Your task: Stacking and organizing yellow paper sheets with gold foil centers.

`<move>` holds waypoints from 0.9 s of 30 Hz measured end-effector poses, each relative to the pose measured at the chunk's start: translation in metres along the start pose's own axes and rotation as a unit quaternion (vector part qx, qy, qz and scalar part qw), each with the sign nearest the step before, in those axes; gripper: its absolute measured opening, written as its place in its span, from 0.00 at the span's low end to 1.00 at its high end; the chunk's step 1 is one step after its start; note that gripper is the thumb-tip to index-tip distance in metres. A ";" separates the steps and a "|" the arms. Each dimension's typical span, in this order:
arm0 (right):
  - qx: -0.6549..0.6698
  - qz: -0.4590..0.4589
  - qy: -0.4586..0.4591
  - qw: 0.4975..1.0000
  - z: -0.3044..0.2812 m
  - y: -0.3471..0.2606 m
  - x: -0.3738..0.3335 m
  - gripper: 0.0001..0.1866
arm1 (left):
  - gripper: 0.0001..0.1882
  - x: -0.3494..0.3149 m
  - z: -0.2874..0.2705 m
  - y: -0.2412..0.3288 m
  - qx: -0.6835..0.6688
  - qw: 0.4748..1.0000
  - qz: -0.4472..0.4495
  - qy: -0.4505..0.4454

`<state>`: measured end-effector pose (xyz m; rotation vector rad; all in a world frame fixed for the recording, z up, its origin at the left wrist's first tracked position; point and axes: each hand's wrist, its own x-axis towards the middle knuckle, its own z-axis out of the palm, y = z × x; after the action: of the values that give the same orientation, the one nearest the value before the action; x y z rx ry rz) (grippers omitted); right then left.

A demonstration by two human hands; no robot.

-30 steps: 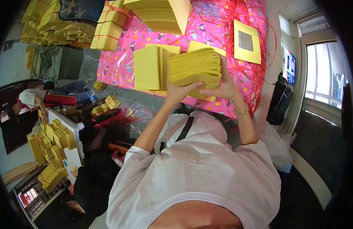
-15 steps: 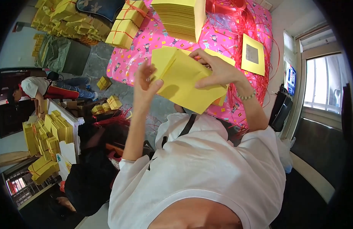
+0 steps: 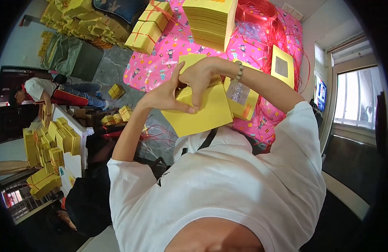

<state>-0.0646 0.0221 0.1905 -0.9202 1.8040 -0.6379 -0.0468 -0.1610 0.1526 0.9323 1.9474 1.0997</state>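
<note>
A stack of yellow paper sheets [image 3: 206, 113] is held in front of my chest over the near edge of the table. My left hand [image 3: 165, 94] grips its left side, thumb pressed on the top sheet. From the far side my right hand [image 3: 202, 75], a beaded bracelet at the wrist, reaches across with its thumb on the sheets. Its fingers are partly hidden behind the far edge. Fanned edges show between the two hands. Beyond and beside the stack, yellow sheets with a silvery square [image 3: 238, 93] lie on the pink table cover [image 3: 147, 69].
A tall pile of yellow paper [image 3: 210, 27] stands at the table's back, beside bundles tied with red string [image 3: 148, 31]. Tangled red string [image 3: 269, 29] lies at the right back. On the left, a person [image 3: 43, 92] works near a white table [image 3: 76, 161] with more yellow bundles.
My right hand has swung left across the paper to beside my left hand. The stack has shifted left and nearer, uncovering the silvery-square sheet to its right.
</note>
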 end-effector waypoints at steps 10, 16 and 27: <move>0.132 -0.069 0.375 0.915 -0.018 0.057 -0.023 0.40 | 0.49 -0.011 -0.033 -0.039 -0.287 0.946 -0.093 0.121; 0.364 0.005 0.451 0.815 0.019 0.092 -0.017 0.41 | 0.35 0.004 -0.029 -0.097 -0.485 0.841 -0.144 0.193; 0.433 0.049 0.559 0.705 0.071 0.126 0.009 0.40 | 0.35 0.027 0.005 -0.110 -0.517 0.822 -0.165 0.172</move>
<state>-0.0397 0.0858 0.0627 0.3756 2.0640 -2.0444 -0.0825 -0.1780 0.0468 -0.2080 1.3017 1.8636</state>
